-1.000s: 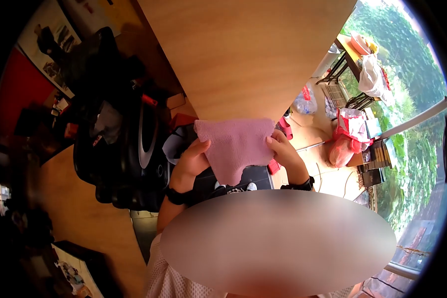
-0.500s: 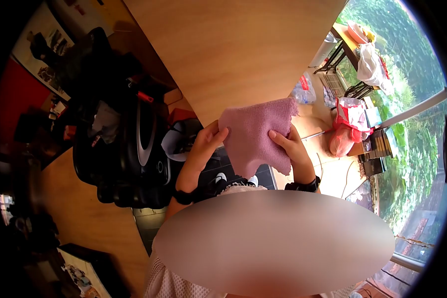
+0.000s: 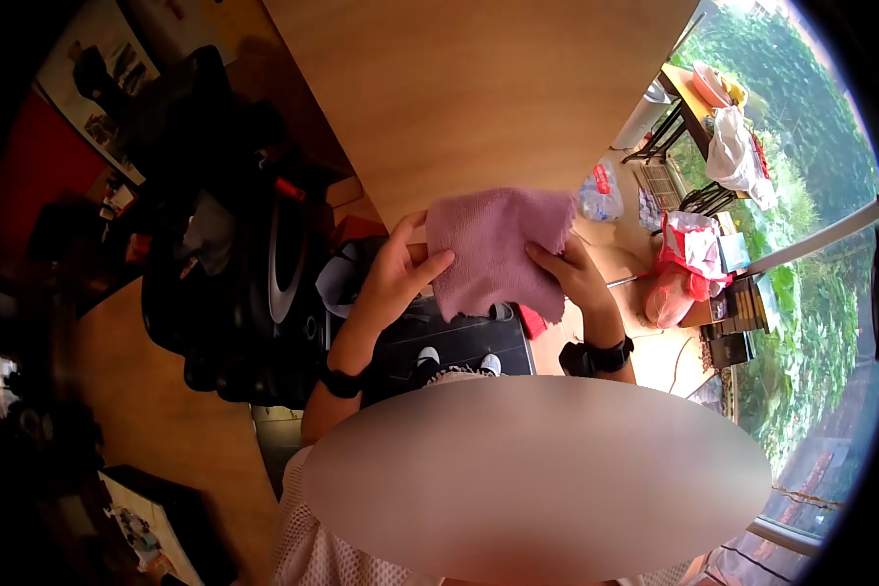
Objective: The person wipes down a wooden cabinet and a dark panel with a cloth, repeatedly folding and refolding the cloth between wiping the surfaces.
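A mauve cloth with a towel-like knit and a ragged edge is stretched between my two hands. My left hand grips its left side, thumb lying on the face toward me and fingers partly behind it. On the right side, my right hand pinches the fabric, thumb in front, the other fingers mostly hidden behind. The lower edge hangs free and wavy. Both wrists wear black bands.
A wooden panel rises beyond the cloth. To the left stands a black massage chair. Red and white bags, a plastic bag of bottles and a side table are near the window at right. A blurred oval covers the bottom.
The cloth and both hands have shifted slightly up in view. My left hand is turned with its fingers more spread behind the cloth, and more of the floor shows below.
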Motion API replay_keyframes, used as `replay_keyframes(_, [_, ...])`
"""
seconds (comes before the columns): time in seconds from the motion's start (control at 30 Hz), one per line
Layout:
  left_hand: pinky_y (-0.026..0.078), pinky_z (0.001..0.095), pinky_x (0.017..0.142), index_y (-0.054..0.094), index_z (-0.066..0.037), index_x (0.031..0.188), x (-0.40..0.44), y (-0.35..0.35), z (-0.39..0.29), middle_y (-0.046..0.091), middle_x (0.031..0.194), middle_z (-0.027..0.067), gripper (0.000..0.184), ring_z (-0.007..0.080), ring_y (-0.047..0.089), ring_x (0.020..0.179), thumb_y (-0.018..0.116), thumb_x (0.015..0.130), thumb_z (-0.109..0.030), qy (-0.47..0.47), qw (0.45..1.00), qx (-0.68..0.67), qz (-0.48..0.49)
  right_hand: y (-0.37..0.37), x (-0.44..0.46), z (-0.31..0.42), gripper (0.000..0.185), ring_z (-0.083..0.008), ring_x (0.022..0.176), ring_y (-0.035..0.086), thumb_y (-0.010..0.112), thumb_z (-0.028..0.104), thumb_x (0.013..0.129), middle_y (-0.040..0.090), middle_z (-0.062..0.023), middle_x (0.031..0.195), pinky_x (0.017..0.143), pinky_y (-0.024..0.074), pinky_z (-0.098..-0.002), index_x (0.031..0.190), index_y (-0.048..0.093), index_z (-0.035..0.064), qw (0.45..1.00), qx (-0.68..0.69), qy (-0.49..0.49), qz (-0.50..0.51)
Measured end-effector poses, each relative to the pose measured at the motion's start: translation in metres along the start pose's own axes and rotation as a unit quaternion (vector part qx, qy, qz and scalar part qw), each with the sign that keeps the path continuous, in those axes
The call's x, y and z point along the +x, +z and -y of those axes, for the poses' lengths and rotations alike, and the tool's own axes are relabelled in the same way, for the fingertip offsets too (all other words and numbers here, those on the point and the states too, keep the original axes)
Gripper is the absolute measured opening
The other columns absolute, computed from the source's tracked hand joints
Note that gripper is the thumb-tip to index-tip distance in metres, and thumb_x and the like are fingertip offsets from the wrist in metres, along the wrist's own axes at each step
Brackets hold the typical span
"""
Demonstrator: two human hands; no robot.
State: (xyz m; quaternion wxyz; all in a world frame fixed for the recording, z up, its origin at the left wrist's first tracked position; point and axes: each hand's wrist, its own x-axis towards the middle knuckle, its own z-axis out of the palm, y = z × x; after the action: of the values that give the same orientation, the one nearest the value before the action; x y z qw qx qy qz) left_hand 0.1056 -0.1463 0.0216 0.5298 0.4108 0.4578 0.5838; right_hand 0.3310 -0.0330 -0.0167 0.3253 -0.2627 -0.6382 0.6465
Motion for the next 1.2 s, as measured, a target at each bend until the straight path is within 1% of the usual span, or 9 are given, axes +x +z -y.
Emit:
replay_keyframes(0.07, [0.047, 0.0220, 0.073, 0.052, 0.004, 0.111, 0.000, -0.005, -0.009, 0.063, 0.098, 0.0080, 0.024, 0.0090, 0.059, 0.085, 0.057, 0.090, -0.008, 0.084, 0.992, 0.091, 0.026, -0.009, 0.000, -0.007, 0.032, -0.0132, 0.102, 0.053, 0.057, 0.011, 0.089, 0.059, -0.0035, 0.110, 0.084, 0.0449, -0.0274, 0.118, 0.053, -0.0004, 0.992, -0.025, -0.126, 0.018])
replay_keyframes(0.1, [0.048, 0.0236, 0.074, 0.057, 0.003, 0.102, -0.004, -0.011, -0.018, 0.065, 0.099, 0.0101, 0.015, 0.0117, 0.061, 0.087, 0.053, 0.088, 0.001, 0.079, 0.960, 0.268, 0.035, -0.008, 0.000, -0.009, 0.022, -0.0160, 0.103, 0.055, 0.057, 0.005, 0.085, 0.059, -0.0055, 0.113, 0.085, 0.0450, -0.0286, 0.107, 0.061, 0.0014, 0.986, -0.054, -0.153, -0.029])
replay_keyframes(0.2, [0.047, 0.0238, 0.074, 0.059, 0.002, 0.092, 0.007, -0.008, -0.001, 0.066, 0.102, 0.0118, 0.018, 0.0145, 0.062, 0.087, 0.048, 0.081, 0.011, 0.250, 0.941, 0.227, 0.012, -0.022, 0.026, 0.011, 0.018, -0.0198, 0.103, 0.057, 0.058, -0.006, 0.077, 0.059, -0.0094, 0.114, 0.087, 0.0450, -0.0295, 0.090, 0.067, 0.0019, 0.939, -0.178, -0.231, 0.182])
replay_keyframes(0.23, [0.047, 0.0236, 0.074, 0.058, 0.002, 0.090, 0.008, -0.010, 0.006, 0.066, 0.103, 0.0121, 0.020, 0.0149, 0.062, 0.087, 0.047, 0.079, 0.013, 0.251, 0.939, 0.236, 0.008, -0.007, 0.017, 0.021, 0.023, -0.0235, 0.102, 0.058, 0.053, -0.015, 0.067, 0.060, -0.0132, 0.112, 0.087, 0.0453, -0.0304, 0.077, 0.067, 0.0003, 0.977, 0.017, -0.153, 0.149])
replay_keyframes(0.53, [0.044, 0.0220, 0.075, 0.056, 0.000, 0.084, 0.010, -0.026, 0.038, 0.065, 0.101, 0.0105, 0.022, 0.0133, 0.060, 0.087, 0.045, 0.077, 0.018, 0.211, 0.947, 0.240, -0.023, -0.010, 0.025, 0.008, 0.042, -0.0224, 0.105, 0.055, 0.037, -0.020, 0.061, 0.060, -0.0116, 0.108, 0.093, 0.0388, -0.0290, 0.087, 0.063, -0.0009, 0.977, -0.088, -0.177, 0.076])
replay_keyframes(0.67, [0.047, 0.0244, 0.074, 0.057, -0.001, 0.087, 0.009, -0.012, 0.022, 0.064, 0.100, 0.0093, 0.021, 0.0181, 0.062, 0.087, 0.048, 0.078, 0.015, 0.287, 0.898, 0.328, -0.064, -0.012, 0.025, 0.001, 0.041, -0.0187, 0.102, 0.054, 0.038, -0.018, 0.065, 0.058, -0.0081, 0.103, 0.090, 0.0397, -0.0271, 0.094, 0.061, 0.0005, 0.976, -0.099, -0.183, 0.057])
replay_keyframes(0.77, [0.049, 0.0270, 0.071, 0.057, -0.002, 0.089, 0.004, -0.017, 0.025, 0.063, 0.097, 0.0096, 0.021, 0.0219, 0.063, 0.085, 0.050, 0.077, 0.013, 0.294, 0.862, 0.407, -0.074, 0.003, 0.017, 0.011, 0.041, -0.0148, 0.100, 0.053, 0.038, -0.017, 0.070, 0.057, -0.0052, 0.101, 0.088, 0.0403, -0.0256, 0.102, 0.057, 0.0016, 0.998, 0.000, -0.053, 0.033])
replay_keyframes(0.83, [0.050, 0.0286, 0.069, 0.057, -0.003, 0.091, 0.002, -0.026, 0.031, 0.062, 0.094, 0.0098, 0.022, 0.0230, 0.063, 0.082, 0.051, 0.077, 0.013, 0.295, 0.858, 0.417, -0.059, 0.001, 0.017, 0.003, 0.041, -0.0127, 0.099, 0.052, 0.039, -0.016, 0.073, 0.056, -0.0039, 0.101, 0.087, 0.0405, -0.0247, 0.106, 0.054, 0.0020, 0.993, -0.051, -0.101, 0.043])
replay_keyframes(1.2, [0.049, 0.0281, 0.067, 0.052, -0.002, 0.095, -0.001, -0.067, 0.036, 0.060, 0.088, 0.0087, 0.017, 0.0211, 0.061, 0.073, 0.056, 0.079, 0.002, 0.262, 0.906, 0.322, -0.087, 0.037, 0.029, -0.001, 0.031, -0.0146, 0.103, 0.053, 0.042, -0.011, 0.080, 0.057, -0.0054, 0.105, 0.091, 0.0406, -0.0270, 0.107, 0.053, 0.0014, 0.993, -0.083, -0.079, 0.010])
